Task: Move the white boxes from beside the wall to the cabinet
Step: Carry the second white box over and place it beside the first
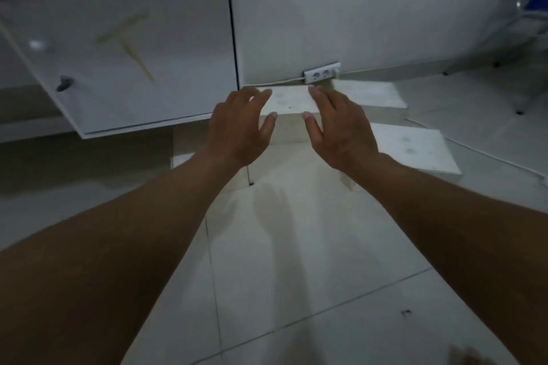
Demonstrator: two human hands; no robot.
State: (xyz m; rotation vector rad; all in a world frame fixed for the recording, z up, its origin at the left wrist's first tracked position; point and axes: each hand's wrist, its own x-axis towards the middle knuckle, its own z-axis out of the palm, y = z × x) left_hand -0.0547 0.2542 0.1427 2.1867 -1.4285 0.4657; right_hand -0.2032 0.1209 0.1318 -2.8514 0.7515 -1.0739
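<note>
On the floor by the wall [385, 9], head view: three white boxes. Left hand [237, 127] and right hand [341, 127] flank the nearest box [289, 101], fingers spread wide, holding nothing. Two more boxes [415, 148] lie to its right. Cabinet door [133, 53] hangs open at left.

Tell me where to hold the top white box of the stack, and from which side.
Take the top white box by its two short side faces, one open hand on each: left hand from the left, right hand from the right. It lies flat and looks too wide for a one-hand grip.
</note>
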